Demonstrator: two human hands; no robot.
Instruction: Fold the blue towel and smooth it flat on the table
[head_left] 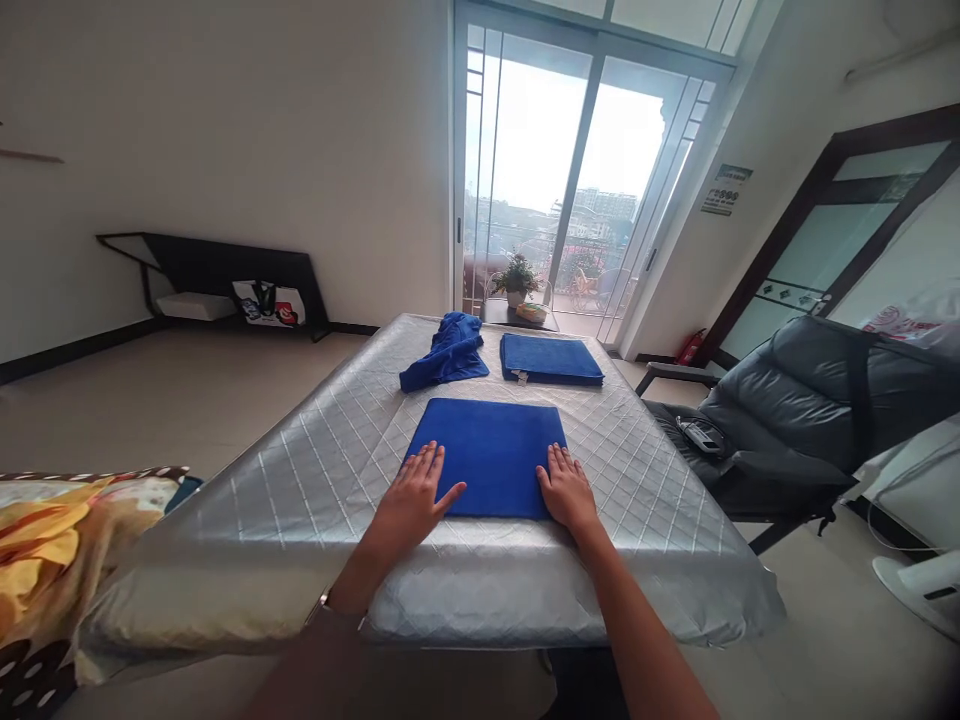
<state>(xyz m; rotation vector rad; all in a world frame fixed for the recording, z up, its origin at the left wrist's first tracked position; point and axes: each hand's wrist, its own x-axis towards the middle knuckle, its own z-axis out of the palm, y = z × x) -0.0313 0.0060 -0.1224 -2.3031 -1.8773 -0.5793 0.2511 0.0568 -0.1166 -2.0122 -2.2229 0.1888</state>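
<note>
A folded blue towel [491, 450] lies flat near the front of a table covered in silver quilted cloth [637, 470]. My left hand [415, 495] rests open on the towel's near left corner, fingers spread flat. My right hand [566, 488] lies open on its near right corner, fingers stretched out. Farther back sit a neatly folded blue towel [550, 358] on the right and a crumpled blue towel [448, 350] on the left.
A dark grey reclining chair [795, 410] with a remote on it stands right of the table. A patterned yellow cushion [67, 540] lies at the left. Glass sliding doors [570, 180] and a potted plant [515, 278] are behind. A black frame [217, 270] leans on the left wall.
</note>
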